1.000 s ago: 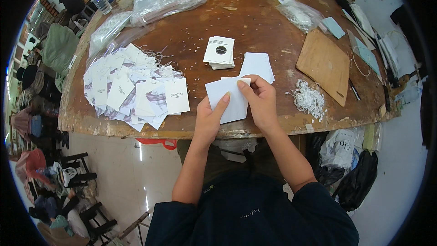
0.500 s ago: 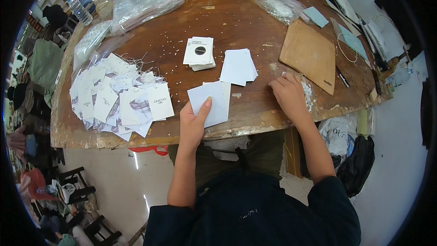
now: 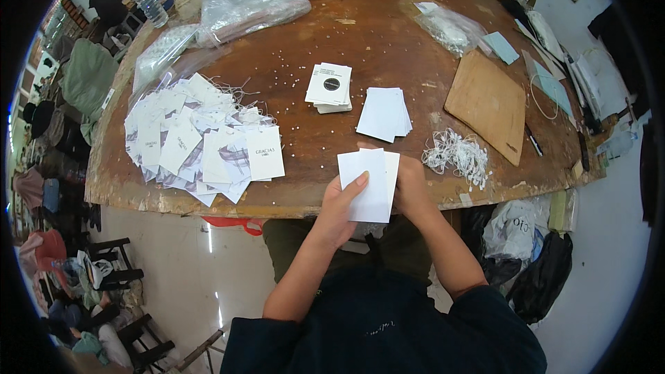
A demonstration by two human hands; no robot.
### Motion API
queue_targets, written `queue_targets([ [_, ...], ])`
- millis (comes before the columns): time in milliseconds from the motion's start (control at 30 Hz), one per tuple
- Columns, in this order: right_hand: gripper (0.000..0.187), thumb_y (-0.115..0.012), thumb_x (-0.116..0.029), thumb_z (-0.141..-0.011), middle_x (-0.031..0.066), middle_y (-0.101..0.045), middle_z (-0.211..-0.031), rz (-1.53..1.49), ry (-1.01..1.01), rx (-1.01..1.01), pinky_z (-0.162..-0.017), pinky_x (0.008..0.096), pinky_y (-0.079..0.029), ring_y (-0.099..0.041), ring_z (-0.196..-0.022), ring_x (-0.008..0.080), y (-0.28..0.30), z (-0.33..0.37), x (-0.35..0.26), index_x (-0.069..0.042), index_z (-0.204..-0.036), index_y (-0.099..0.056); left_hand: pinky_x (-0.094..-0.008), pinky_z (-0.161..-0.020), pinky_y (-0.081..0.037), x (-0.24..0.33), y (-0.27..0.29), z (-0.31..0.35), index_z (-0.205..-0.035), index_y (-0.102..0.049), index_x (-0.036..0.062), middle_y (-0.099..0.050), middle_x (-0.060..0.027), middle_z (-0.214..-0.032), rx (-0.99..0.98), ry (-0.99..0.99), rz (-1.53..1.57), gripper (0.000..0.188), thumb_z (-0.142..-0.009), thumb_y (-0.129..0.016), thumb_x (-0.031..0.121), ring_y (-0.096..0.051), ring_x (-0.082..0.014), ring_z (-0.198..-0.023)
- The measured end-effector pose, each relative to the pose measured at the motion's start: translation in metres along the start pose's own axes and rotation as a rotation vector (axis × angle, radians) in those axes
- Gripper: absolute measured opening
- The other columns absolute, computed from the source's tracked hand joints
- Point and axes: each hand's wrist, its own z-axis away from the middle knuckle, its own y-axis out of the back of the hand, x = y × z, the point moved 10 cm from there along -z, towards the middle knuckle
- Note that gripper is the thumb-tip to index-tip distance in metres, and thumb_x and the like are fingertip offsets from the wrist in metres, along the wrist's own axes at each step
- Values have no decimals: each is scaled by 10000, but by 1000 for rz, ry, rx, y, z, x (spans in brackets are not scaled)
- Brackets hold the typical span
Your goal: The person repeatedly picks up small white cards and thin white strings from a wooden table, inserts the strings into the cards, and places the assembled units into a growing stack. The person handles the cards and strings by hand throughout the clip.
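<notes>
My left hand (image 3: 337, 209) grips a few white cards (image 3: 368, 187) just above the table's near edge, its thumb lying across their front. At the right edge of these cards my right hand (image 3: 414, 190) is closed, with its fingertips hidden behind them; what it holds, if anything, does not show. To its right lies a tangled heap of white strings (image 3: 457, 158). Beyond my hands are a small stack of blank white cards (image 3: 382, 112) and a stack of printed cards with a dark round mark (image 3: 329, 91). A large pile of strung tags (image 3: 181, 140) spreads out on the left.
On the wooden table (image 3: 291, 194), a brown board (image 3: 487, 105) and a pen (image 3: 533, 140) lie to the right. Clear plastic bags (image 3: 253, 0) rest at the far left, near a bottle (image 3: 149, 7). Stuffed bags (image 3: 509, 232) stand below the table's right side.
My right hand has left the string heap and come over to the cards in my left hand, uncovering the strings. The whole view has shifted slightly.
</notes>
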Motion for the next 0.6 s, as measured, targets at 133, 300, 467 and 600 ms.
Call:
queue_targets([
  [133,561,-633,-34,-835,170,-674,-865,-136,-196,-72,-685,423,-507,-660,-778,383,0,2,14,-81,-1371,-477,-328,-840,-537,-4,-3,-2,-1229,-553,2,-647,-76,-1117,21,-24,-33,341,-968,-616,212,-645,-147,-977],
  [300,462,-619,-82,-858,193,-679,-948,-28,-215,-295,-735,407,-493,-658,-859,363,6,8,30,-51,-1310,-529,-325,-856,-538,2,-1,-8,-1232,-546,15,-655,-72,-1110,66,-63,2,337,-974,-598,224,-650,-155,-981],
  [467,213,-563,-61,-913,209,-674,-979,129,-189,-34,-780,414,-510,-652,-888,367,39,1,30,-23,-1102,-654,-335,-848,-542,15,2,-10,-1222,-557,-6,-658,-89,-1113,63,-121,38,324,-976,-599,202,-655,-161,-975],
  [600,393,-572,-68,-895,208,-633,-1077,273,-43,-33,-757,470,-523,-641,-903,401,26,-7,0,-76,-1286,-536,-338,-841,-546,-9,-9,-6,-1228,-561,5,-658,-82,-1106,9,-12,29,314,-978,-597,193,-655,-157,-968],
])
